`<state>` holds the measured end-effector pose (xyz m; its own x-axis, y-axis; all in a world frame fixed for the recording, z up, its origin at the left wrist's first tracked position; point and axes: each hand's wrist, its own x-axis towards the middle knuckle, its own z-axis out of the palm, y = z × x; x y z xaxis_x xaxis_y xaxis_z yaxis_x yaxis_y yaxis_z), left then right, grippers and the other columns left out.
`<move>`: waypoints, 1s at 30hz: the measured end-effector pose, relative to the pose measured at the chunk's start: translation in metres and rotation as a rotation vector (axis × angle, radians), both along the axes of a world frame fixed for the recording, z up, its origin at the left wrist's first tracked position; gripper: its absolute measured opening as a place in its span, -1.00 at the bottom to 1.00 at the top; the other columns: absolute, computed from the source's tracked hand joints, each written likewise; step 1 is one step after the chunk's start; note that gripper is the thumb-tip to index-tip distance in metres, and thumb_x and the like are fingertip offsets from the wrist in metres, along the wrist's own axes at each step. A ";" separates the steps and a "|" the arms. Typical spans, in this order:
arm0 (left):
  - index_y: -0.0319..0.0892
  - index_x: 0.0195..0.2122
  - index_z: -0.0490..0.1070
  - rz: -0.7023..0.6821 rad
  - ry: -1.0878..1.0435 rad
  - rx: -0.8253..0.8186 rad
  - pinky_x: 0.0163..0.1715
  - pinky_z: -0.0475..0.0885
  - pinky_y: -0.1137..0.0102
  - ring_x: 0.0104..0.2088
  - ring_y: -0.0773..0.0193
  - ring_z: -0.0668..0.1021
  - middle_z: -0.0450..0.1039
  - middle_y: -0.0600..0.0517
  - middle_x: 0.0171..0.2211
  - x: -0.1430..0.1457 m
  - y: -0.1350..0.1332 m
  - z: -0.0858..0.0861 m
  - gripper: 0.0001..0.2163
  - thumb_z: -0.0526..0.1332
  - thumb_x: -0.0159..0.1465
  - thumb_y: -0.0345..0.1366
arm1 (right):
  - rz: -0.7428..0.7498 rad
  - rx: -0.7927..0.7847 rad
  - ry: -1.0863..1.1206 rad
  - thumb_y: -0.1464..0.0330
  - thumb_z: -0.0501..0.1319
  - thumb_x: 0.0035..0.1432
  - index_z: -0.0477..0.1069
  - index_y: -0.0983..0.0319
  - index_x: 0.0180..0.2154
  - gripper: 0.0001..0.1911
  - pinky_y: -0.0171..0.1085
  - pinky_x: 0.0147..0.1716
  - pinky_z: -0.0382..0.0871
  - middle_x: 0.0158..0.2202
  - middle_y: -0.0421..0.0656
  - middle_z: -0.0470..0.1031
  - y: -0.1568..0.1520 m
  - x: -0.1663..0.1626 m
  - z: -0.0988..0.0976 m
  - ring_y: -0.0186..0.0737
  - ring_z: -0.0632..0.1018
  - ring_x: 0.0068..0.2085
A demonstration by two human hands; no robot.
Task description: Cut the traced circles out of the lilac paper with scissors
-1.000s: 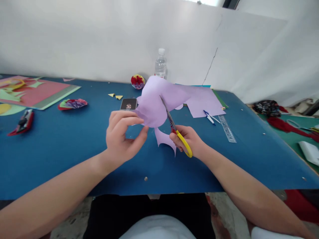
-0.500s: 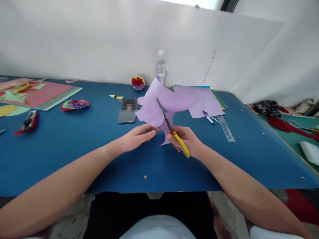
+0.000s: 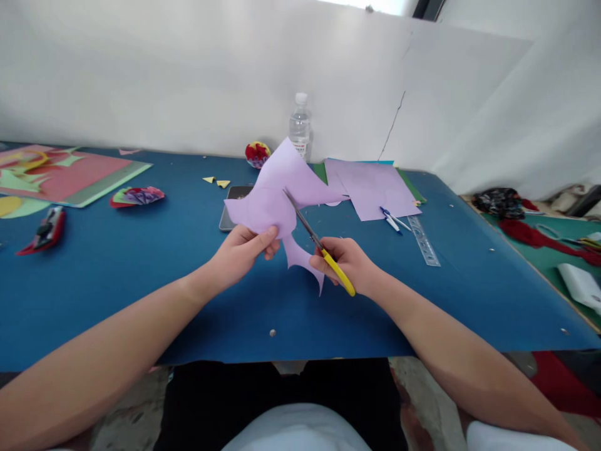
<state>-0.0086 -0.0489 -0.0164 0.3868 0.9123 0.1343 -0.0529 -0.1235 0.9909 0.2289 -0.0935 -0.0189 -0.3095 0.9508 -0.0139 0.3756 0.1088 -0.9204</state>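
My left hand (image 3: 248, 250) pinches the lower edge of a purple paper sheet (image 3: 267, 203), thumb on top. The sheet is held up above the table, with a curved cut edge and a thin strip hanging from its lower right. In my right hand (image 3: 345, 263) are scissors (image 3: 339, 272) with yellow handles, their dark blades pointing up and left into the paper. The blades look nearly closed along the rounded edge. Behind the paper lies a phone (image 3: 228, 219), partly covered.
On the blue table (image 3: 225, 326) sit more purple sheets (image 3: 375, 188), pens (image 3: 392, 220) and a clear ruler (image 3: 424, 241). A water bottle (image 3: 300, 122) stands by the wall near a paper ball (image 3: 257, 154). Leftward are a folded colourful paper (image 3: 138, 196), a red stapler-like tool (image 3: 48, 228) and coloured sheets (image 3: 103, 172).
My left hand has closed on the paper's lower edge, where before its fingers lay loosely beside it. The sheet has turned and shifted left; the hanging strip has swung rightward.
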 end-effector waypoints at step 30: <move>-0.11 -0.54 0.45 0.177 0.036 0.116 -0.43 0.39 0.35 -0.50 0.28 0.40 0.36 0.08 -0.58 -0.003 -0.004 0.008 -0.58 0.41 0.24 0.09 | 0.071 -0.077 -0.059 -0.20 0.38 0.06 0.24 0.15 -0.42 -0.40 -0.28 -0.51 0.07 -0.55 -0.33 0.16 0.000 -0.001 0.001 -0.33 0.22 -0.52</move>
